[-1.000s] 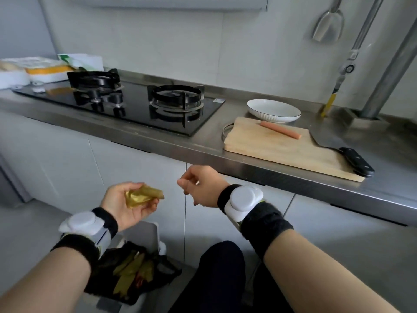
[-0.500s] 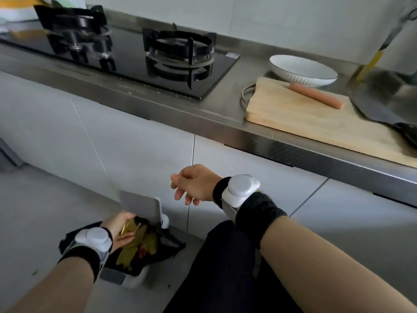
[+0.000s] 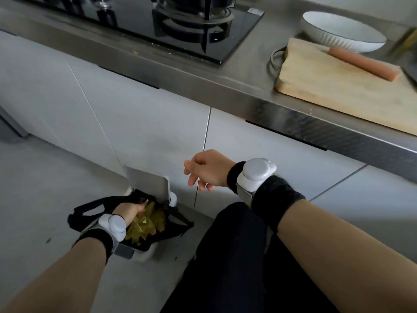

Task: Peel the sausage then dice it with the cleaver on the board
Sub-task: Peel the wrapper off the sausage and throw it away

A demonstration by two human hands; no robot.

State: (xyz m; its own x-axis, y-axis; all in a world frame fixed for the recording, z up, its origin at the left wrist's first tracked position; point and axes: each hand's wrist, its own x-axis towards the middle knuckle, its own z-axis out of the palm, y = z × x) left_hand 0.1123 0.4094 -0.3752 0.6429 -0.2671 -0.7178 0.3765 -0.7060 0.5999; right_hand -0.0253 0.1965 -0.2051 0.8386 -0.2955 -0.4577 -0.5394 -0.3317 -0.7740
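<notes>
Left grip [image 3: 129, 210] stretched low, arm extended; right grip [image 3: 208, 169] hangs loosely curled.

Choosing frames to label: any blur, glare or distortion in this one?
Head view: motion blur smears the right edge, where the dark cleaver blade is barely readable; the pink sausage on the pale wooden board is soft; the steel counter front shows streaky glare.

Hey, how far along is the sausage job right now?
Peeling looks done: the sausage lies bare and whole on the board. In hand: the left hand is down at the bin among yellow casing scraps; whether it grips one is unclear. The right hand holds nothing. Left: all the dicing; no cut shows.
</notes>
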